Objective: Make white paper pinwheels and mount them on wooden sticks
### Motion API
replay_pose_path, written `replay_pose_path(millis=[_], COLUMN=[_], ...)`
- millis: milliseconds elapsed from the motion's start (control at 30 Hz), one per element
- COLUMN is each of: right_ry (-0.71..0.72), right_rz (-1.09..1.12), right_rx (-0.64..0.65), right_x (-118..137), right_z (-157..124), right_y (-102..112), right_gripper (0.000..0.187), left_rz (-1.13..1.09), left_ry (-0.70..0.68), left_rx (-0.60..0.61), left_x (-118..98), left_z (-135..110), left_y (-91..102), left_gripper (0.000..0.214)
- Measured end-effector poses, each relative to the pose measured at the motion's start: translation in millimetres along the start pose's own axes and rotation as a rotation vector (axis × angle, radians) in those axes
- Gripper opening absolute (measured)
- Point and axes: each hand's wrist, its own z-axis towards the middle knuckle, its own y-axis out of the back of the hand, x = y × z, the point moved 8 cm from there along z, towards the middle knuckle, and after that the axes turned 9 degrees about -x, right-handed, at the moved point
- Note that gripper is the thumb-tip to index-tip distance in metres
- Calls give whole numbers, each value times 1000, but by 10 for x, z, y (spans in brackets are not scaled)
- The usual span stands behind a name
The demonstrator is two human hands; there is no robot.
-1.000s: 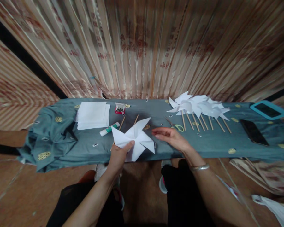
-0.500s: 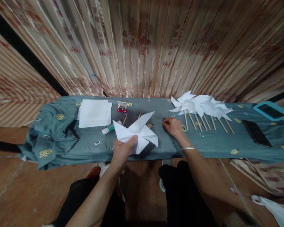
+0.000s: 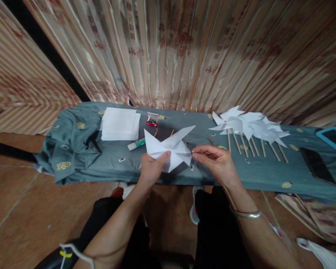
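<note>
My left hand (image 3: pixel 152 170) is closed on the lower edge of a white folded paper pinwheel (image 3: pixel 170 147), holding it just above the teal cloth-covered table (image 3: pixel 106 164). My right hand (image 3: pixel 217 162) is pinched shut on a small thin pin-like object whose tip touches the pinwheel's right blade. Wooden sticks (image 3: pixel 156 133) lie on the cloth behind the pinwheel. A glue stick (image 3: pixel 136 144) lies to its left.
A stack of white paper sheets (image 3: pixel 120 123) and a small red box of pins (image 3: pixel 151 120) sit at the back left. Several finished pinwheels on sticks (image 3: pixel 249 129) lie to the right, then a dark phone (image 3: pixel 316 164) and a blue-framed tablet (image 3: pixel 334 136). Striped curtain behind.
My right hand reached to the table near the scissors, pinched up a small pin-like object, and came back to the pinwheel. My left hand kept its hold and lifted the pinwheel slightly.
</note>
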Motion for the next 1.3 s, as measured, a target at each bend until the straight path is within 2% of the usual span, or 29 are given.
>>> replay_pose_path(millis=[133, 200, 300, 367, 467, 600, 967, 1300], right_ry=[197, 314, 433, 460, 413, 303, 90, 79], right_rz=[-128, -220, -312, -345, -306, -191, -37, 3], right_rx=[-9, -18, -48, -94, -115, -59, -14, 7], right_x=[176, 243, 314, 330, 274, 117, -129, -181], right_z=[-139, -172, -184, -165, -114, -61, 2, 17], right_y=[-199, -249, -243, -186, -115, -105, -95, -106], right_gripper=[3, 7, 9, 6, 2, 2, 3, 6], left_rz=[14, 20, 22, 27, 38, 20, 22, 10], left_ry=[-61, -83, -97, -93, -79, -91, -81, -65], left_rx=[27, 36, 50, 62, 79, 97, 137, 142], left_x=[-76, -100, -103, -86, -58, -67, -17, 13], left_z=[-20, -31, -45, -55, -76, -107, -128, -144], left_y=[-113, -165, -236, -281, -341, -397, -442, -439], left_gripper=[24, 22, 23, 24, 26, 25, 28, 27])
